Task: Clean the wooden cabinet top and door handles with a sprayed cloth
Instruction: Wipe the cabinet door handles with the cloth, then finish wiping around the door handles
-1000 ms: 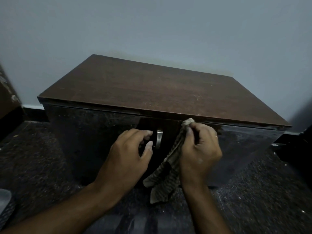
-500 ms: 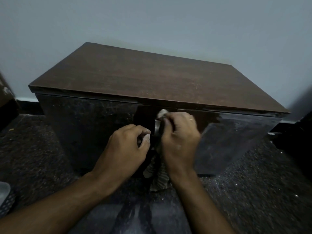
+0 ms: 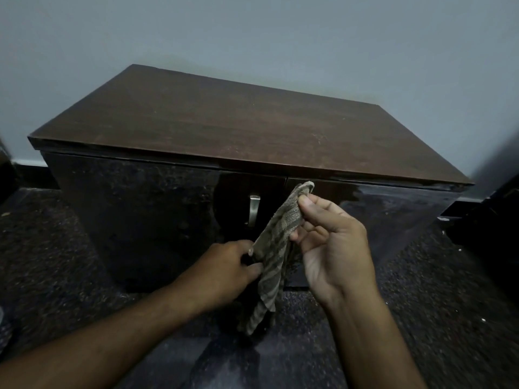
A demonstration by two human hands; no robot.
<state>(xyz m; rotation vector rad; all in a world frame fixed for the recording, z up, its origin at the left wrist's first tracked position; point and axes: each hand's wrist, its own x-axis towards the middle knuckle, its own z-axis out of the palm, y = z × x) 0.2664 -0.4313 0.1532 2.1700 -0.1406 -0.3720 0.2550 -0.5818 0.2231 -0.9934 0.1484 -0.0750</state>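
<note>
A low dark wooden cabinet stands against the wall, its brown top (image 3: 238, 124) bare. One metal door handle (image 3: 253, 210) shows on the glossy left door; the right door's handle is hidden behind the cloth. A striped brown cloth (image 3: 276, 248) hangs in front of the doors. My right hand (image 3: 328, 240), palm turned toward me, pinches the cloth's upper end between thumb and fingers. My left hand (image 3: 224, 273) pinches the cloth's left edge lower down, below the handle.
The cabinet sits on a dark speckled floor (image 3: 438, 304). A grey wall (image 3: 280, 37) rises behind it. Dark furniture (image 3: 494, 220) stands close on the right, and another dark object is at the far left edge.
Both hands have drawn back from the handles. My right hand turned palm-up and lifted the cloth away; my left hand dropped from the left handle and took hold of the cloth's edge.
</note>
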